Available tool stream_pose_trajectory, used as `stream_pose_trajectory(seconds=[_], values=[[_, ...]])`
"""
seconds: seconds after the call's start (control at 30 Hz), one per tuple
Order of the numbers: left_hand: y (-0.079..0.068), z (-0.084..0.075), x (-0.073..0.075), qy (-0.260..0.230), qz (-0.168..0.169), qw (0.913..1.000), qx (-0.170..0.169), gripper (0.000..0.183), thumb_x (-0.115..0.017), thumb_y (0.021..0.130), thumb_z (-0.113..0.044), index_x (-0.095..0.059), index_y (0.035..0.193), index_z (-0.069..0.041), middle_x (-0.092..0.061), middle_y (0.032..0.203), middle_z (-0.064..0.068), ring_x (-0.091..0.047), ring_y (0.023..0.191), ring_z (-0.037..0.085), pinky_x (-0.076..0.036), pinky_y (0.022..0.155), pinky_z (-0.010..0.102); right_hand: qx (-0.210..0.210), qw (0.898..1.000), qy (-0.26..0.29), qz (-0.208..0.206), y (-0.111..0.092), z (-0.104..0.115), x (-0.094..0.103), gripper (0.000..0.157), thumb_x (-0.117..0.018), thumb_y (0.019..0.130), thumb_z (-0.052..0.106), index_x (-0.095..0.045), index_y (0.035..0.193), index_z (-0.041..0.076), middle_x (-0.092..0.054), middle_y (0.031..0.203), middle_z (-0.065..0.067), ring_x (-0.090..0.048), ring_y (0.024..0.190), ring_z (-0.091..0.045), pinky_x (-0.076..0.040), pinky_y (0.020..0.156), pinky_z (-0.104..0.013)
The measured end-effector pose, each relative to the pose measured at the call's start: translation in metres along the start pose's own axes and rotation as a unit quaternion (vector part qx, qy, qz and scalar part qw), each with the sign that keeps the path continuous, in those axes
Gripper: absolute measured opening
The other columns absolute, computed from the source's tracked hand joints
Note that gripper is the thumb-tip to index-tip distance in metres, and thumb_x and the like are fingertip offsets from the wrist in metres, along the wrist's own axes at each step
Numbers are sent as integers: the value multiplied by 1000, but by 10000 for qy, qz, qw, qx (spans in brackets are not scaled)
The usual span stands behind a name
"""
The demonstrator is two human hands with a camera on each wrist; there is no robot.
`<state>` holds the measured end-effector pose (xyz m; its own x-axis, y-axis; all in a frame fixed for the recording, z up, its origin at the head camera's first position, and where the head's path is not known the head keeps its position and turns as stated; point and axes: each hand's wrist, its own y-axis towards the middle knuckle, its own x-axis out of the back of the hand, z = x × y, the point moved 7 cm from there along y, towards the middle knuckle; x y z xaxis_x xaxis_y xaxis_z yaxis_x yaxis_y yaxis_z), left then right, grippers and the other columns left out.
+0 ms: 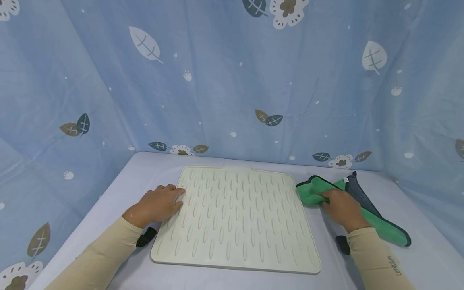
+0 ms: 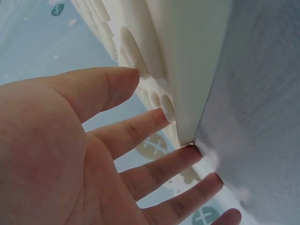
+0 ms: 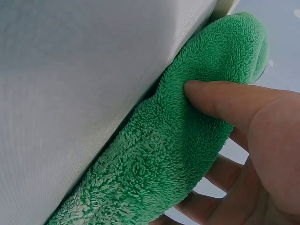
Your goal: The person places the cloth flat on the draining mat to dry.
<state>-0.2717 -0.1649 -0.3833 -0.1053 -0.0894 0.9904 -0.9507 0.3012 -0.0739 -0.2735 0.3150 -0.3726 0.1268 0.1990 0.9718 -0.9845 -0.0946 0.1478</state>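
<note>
A cream mat point(image 1: 235, 217) with rows of raised oval ridges lies flat in the middle of the table. At its left edge rests my left hand point(image 1: 159, 203), thumb and fingers spread; the left wrist view shows the fingertips point(image 2: 159, 117) against the ridges and rim. On the right, my right hand point(image 1: 342, 207) pinches a green plush cloth point(image 1: 311, 191) with dark edging and a grey reverse side. In the right wrist view the thumb presses into the green pile point(image 3: 154, 145), while the other fingers go behind the cloth.
A white cloth covers the table point(image 1: 134, 181). Blue curtain fabric point(image 1: 217, 80) printed with leaves and flowers hangs behind it and along both sides. The green cloth's far end point(image 1: 391, 231) trails toward the table's right side, beyond the right wrist.
</note>
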Motion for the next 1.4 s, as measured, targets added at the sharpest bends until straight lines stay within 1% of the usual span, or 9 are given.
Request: stream_pose_trajectory(seconds=[0.1,0.23,0.47,0.63,0.73,0.87,0.93,1.1,1.4], values=[[0,0,0,-4,-11,10000,5,47,-59,99,-29,-56,141,-7,-55,140,22,-54,125,46,-46,91,66,-23,10000,14,-2,0,0,1,25,-70,86,2,-76,110,3,-72,101,-22,-64,76,-27,-51,63,-51],[-1,0,0,2,-23,10000,10,47,-59,99,-29,-56,141,-7,-55,140,22,-54,124,46,-46,92,66,-68,10000,44,-16,1,1,2,21,-69,86,1,-76,106,2,-72,93,-19,-60,69,-22,-49,58,-47],[-2,-1,0,5,-42,10000,4,47,-60,99,-29,-56,141,-7,-56,138,22,-55,123,46,-46,90,65,-214,9996,103,-117,1,0,5,24,-66,89,3,-73,112,-1,-72,98,-23,-61,67,-24,-46,53,-46],[-1,-1,0,9,-66,10000,-19,47,-60,99,-28,-56,140,-6,-57,137,23,-55,122,46,-47,90,65,-297,9992,60,-259,2,-1,7,30,-65,90,4,-68,118,-5,-70,104,-29,-65,70,-31,-48,53,-51],[-1,-2,1,12,-82,10000,-41,47,-60,99,-28,-56,140,-6,-57,137,23,-56,121,46,-47,89,65,-351,9987,40,-357,2,-1,8,32,-64,91,5,-66,121,-5,-69,105,-30,-66,70,-33,-48,53,-52],[-1,-2,1,4,-99,9999,-64,47,-60,99,-28,-56,140,-6,-57,137,23,-56,121,46,-47,88,65,-431,9976,79,-529,2,0,10,33,-62,93,7,-65,123,-6,-68,106,-31,-65,70,-32,-48,54,-52],[-1,-2,1,5,-100,9999,-63,47,-60,99,-28,-56,140,-6,-57,137,23,-56,121,46,-47,88,65,-462,9969,100,-636,2,2,12,33,-61,93,7,-65,124,-6,-68,109,-32,-65,73,-33,-49,57,-54],[-1,-1,1,14,-68,10000,-34,47,-60,99,-28,-56,140,-7,-56,138,23,-55,121,46,-47,89,65,-357,9938,132,-1045,1,10,20,32,-63,93,5,-66,122,-7,-67,113,-31,-67,80,-36,-51,64,-56],[0,-1,1,40,-25,10000,-15,47,-59,100,-29,-56,141,-6,-55,139,24,-54,122,47,-46,91,65,-157,9866,253,-1603,-2,23,32,30,-65,91,4,-67,120,-5,-69,112,-29,-67,81,-38,-52,61,-54]])
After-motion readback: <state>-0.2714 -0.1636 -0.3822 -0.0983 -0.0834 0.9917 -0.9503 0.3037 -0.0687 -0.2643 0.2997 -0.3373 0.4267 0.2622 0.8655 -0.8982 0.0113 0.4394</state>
